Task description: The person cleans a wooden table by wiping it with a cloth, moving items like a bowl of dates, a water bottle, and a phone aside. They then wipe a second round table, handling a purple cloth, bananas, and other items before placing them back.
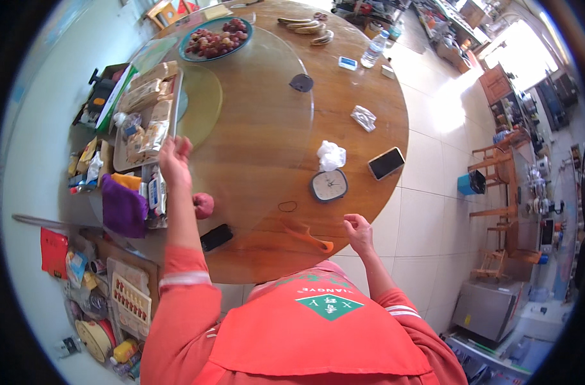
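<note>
My left hand (176,159) is raised by the right edge of a metal tray (178,91) of wrapped packets, with its fingers curled and nothing visible in them. A red apple (204,206) lies beside my left forearm, and a dark phone (217,237) is below it. My right hand (359,231) hangs at the table's near right edge, fingers loosely bent, holding nothing that shows. Left of it lies an orange strip-like thing (316,240). A square clock (328,185) touches a crumpled white plastic bag (332,155), and a black hair tie (287,206) lies to their left.
The round wooden table (254,267) carries a glass turntable. Farther off stand a bowl of grapes (215,41), bananas (304,26) and a water bottle (375,48). A phone (386,163) lies at the right edge. A purple cloth (124,204) hangs at the left.
</note>
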Tool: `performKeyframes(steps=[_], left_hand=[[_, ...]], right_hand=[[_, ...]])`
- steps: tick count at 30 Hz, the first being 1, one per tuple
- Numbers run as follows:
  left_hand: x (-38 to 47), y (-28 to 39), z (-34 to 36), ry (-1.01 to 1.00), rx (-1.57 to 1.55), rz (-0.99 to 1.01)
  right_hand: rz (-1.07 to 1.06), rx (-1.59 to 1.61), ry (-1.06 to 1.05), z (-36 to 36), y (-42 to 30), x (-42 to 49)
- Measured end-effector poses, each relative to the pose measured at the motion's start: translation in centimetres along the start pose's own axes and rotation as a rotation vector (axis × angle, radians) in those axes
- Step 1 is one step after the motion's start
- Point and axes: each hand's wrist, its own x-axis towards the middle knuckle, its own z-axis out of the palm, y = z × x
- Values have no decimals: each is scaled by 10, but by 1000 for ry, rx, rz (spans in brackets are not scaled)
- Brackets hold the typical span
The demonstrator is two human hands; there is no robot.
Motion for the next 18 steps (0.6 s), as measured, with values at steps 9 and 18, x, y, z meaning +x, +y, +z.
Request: performKeyframes(steps=[9, 18], left_hand=[[-317, -125, -41, -751, 645, -711], [-288, -87, -76, -590, 1110, -71]], right_hand=[[-81, -373, 18, 27, -37, 100], [62, -665, -125, 79, -94, 90]])
